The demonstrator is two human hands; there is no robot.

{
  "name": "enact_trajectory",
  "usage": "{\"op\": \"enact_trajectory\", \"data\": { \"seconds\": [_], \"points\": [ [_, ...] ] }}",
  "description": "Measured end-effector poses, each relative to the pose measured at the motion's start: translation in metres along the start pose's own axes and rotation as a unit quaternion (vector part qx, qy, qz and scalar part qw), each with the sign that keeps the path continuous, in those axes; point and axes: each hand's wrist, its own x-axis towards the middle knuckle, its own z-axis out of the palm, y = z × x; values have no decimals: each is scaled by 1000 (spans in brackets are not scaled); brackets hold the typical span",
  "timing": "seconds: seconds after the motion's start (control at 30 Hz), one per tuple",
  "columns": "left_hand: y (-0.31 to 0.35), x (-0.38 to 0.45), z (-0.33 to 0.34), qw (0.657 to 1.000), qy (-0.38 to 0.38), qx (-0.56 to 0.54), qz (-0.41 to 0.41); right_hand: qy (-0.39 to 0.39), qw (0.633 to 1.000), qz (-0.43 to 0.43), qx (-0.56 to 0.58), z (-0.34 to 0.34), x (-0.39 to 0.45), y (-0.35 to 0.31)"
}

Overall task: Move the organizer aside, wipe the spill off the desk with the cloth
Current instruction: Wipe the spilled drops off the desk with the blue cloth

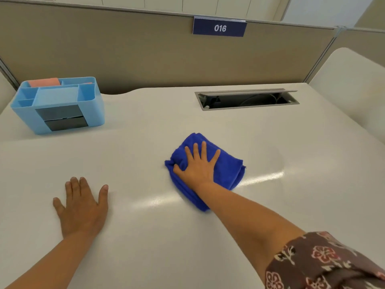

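Observation:
A folded blue cloth [227,170] lies on the white desk [145,236], right of centre. My right hand [198,165] presses flat on top of it, fingers spread. My left hand [82,207] rests palm down on the bare desk at the near left, holding nothing. The light blue organizer [62,105] stands at the far left corner of the desk, with dark drawers in its front and a pink pad in a back compartment. No liquid is plainly visible; only faint shiny streaks show beside the cloth.
An open cable slot [246,99] is cut into the desk at the back right. A beige partition [125,49] with a blue "016" sign [219,28] closes off the far edge. Another white desk [354,90] adjoins on the right.

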Motion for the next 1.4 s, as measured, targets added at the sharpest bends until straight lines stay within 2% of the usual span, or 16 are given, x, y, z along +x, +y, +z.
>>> {"op": "enact_trajectory", "data": {
  "seconds": [0.23,0.43,0.57,0.73,0.97,1.17,1.4],
  "points": [
    [0,0,1,1000,3,3,-1,-7,990,140,-35,-7,11,92],
    [0,0,-1,1000,0,2,2,-23,969,245,-35,-7,-21,158],
    [1,-1,-1,1000,-3,-2,0,-26,956,294,-5,-5,-53,172],
    [4,-3,-2,1000,-3,-9,-6,-35,944,326,32,1,-99,154],
    [4,-9,-5,1000,-5,-26,4,-34,969,242,24,15,-172,88],
    [-3,-7,-7,997,-4,-74,14,-14,994,62,93,16,-215,-4],
    [-6,-4,-6,991,9,-135,12,-24,985,-112,126,18,-198,-75]
  ]
}}
